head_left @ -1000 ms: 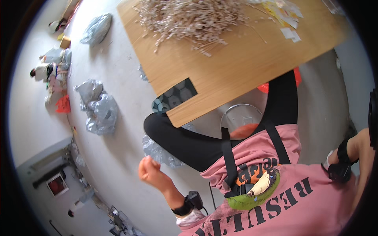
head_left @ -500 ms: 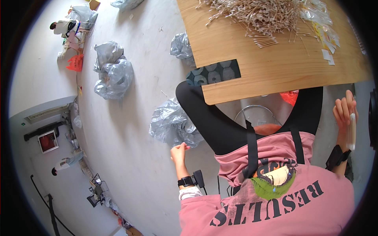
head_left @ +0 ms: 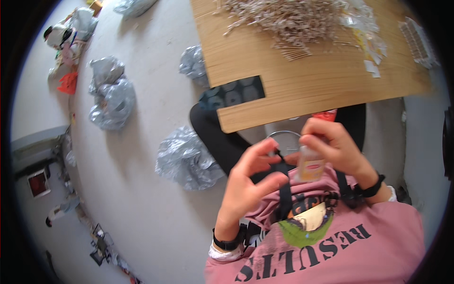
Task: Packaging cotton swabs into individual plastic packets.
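My right hand grips a small clear packet with a pink-and-yellow label, just in front of my lap. The packet is blurred, and I cannot make out its contents. To its left, my left hand is raised with thumb and fingers apart, holding nothing. Beyond the hands, a large heap of loose cotton swabs lies on the wooden table. A small row of swabs is spread at the heap's near edge.
Clear plastic packaging and white slips lie right of the heap. A clear tray-like pack sits at the table's right edge. Filled plastic bags stand on the floor at left, another bag beside my leg. A distant person is at upper left.
My right hand has come in from the far right to my lap, carrying the packet. My left hand has risen toward it and its fingers have spread. The view has shifted a little right.
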Motion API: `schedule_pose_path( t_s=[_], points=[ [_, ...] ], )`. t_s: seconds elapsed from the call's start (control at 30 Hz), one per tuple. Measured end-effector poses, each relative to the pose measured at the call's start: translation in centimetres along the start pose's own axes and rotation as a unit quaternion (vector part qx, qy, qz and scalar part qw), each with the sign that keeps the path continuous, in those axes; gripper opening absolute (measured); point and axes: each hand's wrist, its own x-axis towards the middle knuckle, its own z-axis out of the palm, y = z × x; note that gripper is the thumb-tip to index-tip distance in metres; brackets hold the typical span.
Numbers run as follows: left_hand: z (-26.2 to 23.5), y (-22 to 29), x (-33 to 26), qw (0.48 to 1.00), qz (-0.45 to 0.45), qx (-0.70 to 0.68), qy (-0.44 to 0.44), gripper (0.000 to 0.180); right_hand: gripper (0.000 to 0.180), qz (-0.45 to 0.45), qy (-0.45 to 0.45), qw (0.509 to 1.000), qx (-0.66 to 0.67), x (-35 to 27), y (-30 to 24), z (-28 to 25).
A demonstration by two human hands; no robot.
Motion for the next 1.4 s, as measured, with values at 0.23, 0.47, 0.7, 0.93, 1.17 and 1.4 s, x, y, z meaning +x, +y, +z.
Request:
schedule_pose_path(
  t_s=[0.23, 0.47, 0.7, 0.93, 1.17, 1.4],
  points=[
    [5.5, -0.1, 1.3, 0.981, -0.061, -0.182, -0.016, 0.031, 0.041, 0.006, 0.059, 0.961, 0.27, -1.9, 1.0, -0.6],
    [7.5, -0.4, 2.0, 0.992, 0.016, -0.098, 0.08, 0.038, 0.032, -0.042, 0.065, 0.994, 0.079, -3.9, 1.2, -1.9],
    [6.4, 1.0, 2.1, 0.979, 0.123, -0.106, 0.121, 0.031, 0.031, -0.111, 0.06, 0.992, -0.008, -4.1, -0.1, -3.0],
    [5.1, 0.4, 1.9, 0.982, 0.118, -0.113, 0.093, 0.016, 0.041, -0.083, 0.151, 0.978, 0.121, -4.5, -0.5, -1.9],
    [5.9, 0.1, 2.5, 0.955, 0.261, 0.031, 0.138, 0.021, 0.037, -0.242, 0.136, 0.96, 0.032, -4.0, -0.1, -2.7],
    [6.3, 0.8, 2.5, 0.916, 0.34, 0.138, 0.161, 0.017, 0.04, -0.282, 0.152, 0.947, -0.014, -4.3, -0.2, -2.8]
  ],
)
